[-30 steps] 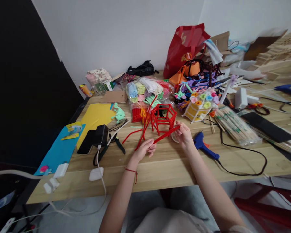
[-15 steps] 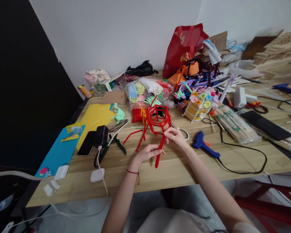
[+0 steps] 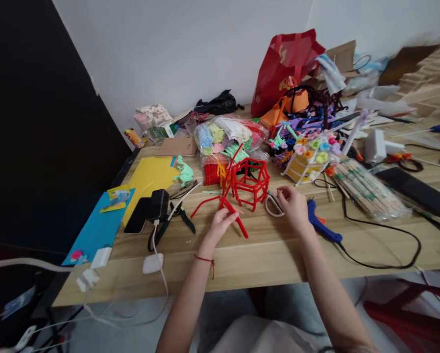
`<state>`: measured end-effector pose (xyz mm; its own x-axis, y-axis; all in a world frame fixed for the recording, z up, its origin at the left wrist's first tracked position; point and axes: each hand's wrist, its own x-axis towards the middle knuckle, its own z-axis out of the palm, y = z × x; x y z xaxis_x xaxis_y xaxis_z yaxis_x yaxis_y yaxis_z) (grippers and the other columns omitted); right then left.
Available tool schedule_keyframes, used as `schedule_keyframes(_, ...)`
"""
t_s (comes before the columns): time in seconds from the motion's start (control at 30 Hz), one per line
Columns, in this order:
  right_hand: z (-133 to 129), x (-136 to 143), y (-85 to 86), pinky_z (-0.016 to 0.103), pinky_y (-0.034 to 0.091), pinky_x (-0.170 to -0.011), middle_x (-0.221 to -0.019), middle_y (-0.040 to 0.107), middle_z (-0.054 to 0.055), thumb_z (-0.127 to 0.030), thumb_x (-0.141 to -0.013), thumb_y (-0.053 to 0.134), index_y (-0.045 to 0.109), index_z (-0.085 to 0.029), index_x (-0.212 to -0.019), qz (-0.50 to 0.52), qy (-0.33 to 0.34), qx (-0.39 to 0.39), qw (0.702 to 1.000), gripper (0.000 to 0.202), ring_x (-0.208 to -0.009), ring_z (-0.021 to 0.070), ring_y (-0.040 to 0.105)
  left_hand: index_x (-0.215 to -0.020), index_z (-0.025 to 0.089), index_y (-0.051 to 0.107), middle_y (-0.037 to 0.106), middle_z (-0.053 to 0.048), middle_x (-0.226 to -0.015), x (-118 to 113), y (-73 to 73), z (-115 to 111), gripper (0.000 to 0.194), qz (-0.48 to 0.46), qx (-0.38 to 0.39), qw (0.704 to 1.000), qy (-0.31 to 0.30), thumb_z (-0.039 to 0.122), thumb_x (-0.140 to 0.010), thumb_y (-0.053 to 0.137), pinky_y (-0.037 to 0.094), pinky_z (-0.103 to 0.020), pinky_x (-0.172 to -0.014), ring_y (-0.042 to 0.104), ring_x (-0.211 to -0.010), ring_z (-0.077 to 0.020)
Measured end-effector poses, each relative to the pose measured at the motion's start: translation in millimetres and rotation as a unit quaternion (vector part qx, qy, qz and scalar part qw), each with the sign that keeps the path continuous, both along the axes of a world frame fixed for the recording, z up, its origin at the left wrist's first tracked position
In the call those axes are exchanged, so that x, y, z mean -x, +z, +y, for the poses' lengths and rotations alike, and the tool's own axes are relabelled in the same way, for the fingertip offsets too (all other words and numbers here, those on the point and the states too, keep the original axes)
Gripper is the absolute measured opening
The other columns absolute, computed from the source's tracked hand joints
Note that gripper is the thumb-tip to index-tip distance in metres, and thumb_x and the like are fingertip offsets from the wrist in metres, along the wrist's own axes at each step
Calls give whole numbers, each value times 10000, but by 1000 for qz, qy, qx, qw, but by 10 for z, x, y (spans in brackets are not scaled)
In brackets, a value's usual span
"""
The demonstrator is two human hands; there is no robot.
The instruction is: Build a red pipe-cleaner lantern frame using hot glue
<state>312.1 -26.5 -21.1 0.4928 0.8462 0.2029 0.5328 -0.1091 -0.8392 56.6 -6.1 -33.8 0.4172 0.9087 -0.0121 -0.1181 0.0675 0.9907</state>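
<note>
My left hand (image 3: 223, 224) pinches a red fuzzy strip (image 3: 241, 226) that slants down toward the table's front edge. Behind it stands a red cage-like frame (image 3: 250, 182) made of fuzzy stems, with loose red stems (image 3: 206, 200) at its left. My right hand (image 3: 292, 207) is raised just right of the scissors (image 3: 273, 204), fingers bent together; whether anything is between them is too small to tell. Right of that hand lies a blue glue gun (image 3: 325, 224), partly hidden behind the wrist.
Pliers (image 3: 185, 220), a black phone (image 3: 136, 214) and a white cable are at the left. A green figure (image 3: 184, 171) sits on yellow sheets. Stem bundles (image 3: 223, 137), a flower basket (image 3: 304, 164) and wrapped sticks (image 3: 370, 189) stand behind and right.
My right hand has let go of the red work and moved right, toward the scissors. My left hand has shifted slightly up with the strip. The view has turned a little.
</note>
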Motion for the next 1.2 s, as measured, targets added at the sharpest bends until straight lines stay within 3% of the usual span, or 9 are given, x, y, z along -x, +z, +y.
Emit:
schedule_keyframes(0.2,-36,129,-91,379,414,-800,-940,613,131,-290,-685,686,653,-172,-905,-88,11,78,993,252,-887,285,573,-945,203,678,635,11,-781,82,-124,146,257,-51,6,988,143,380,-760,689,449,-196,-684,573,-713,-93)
schedule_keyframes(0.33,-68,108,-120,398,420,-779,-862,615,146,-311,-705,673,646,-149,-907,-84,-6,89,992,261,-825,286,579,-930,199,675,655,3,-864,120,-99,179,255,-78,19,979,189,357,-733,714,463,-193,-698,582,-740,-88)
schedule_keyframes(0.57,12,-63,-58,352,467,-611,-762,635,98,-545,-779,550,634,-126,-1006,48,-40,6,998,484,-635,216,592,-925,171,662,631,12,-712,115,-7,174,298,-118,50,967,219,376,-719,730,418,-180,-546,560,-614,-85)
schedule_keyframes(0.7,-13,-68,83,329,505,-619,-856,656,73,-599,-756,574,593,-170,-1088,148,-23,-82,985,543,-663,180,617,-942,164,654,639,9,-720,122,37,181,321,-148,62,962,220,372,-714,740,422,-184,-550,581,-632,-87)
schedule_keyframes(0.8,-299,18,207,319,490,-602,-813,645,38,-533,-641,748,624,-217,-1001,248,78,-135,956,494,-649,171,586,-933,165,659,637,16,-710,136,58,193,298,-171,68,958,219,345,-713,747,441,-186,-589,578,-632,-79)
schedule_keyframes(0.87,-575,113,293,313,480,-596,-782,639,32,-490,-624,789,642,-221,-968,240,192,-64,950,461,-656,181,582,-931,169,664,632,21,-704,146,70,199,279,-188,72,955,217,319,-712,750,456,-187,-634,576,-640,-73)
schedule_keyframes(0.97,-913,279,431,295,436,-562,-726,615,26,-522,-654,762,638,-205,-849,74,321,58,942,393,-626,178,547,-942,176,673,628,21,-717,158,94,196,250,-211,87,951,211,279,-724,739,462,-181,-664,578,-656,-67)
schedule_keyframes(1.07,-1012,414,547,279,386,-538,-679,585,13,-537,-695,728,609,-205,-811,-87,370,115,918,372,-578,160,510,-926,185,685,626,17,-724,165,118,182,184,-226,115,947,197,237,-752,712,467,-181,-653,578,-648,-67)
schedule_keyframes(1.2,-885,495,589,283,428,-620,-813,632,48,-547,-690,733,613,-197,-939,-122,406,114,898,446,-683,187,575,-872,198,699,632,9,-727,168,119,154,107,-233,151,945,173,171,-770,685,474,-185,-622,570,-617,-70)
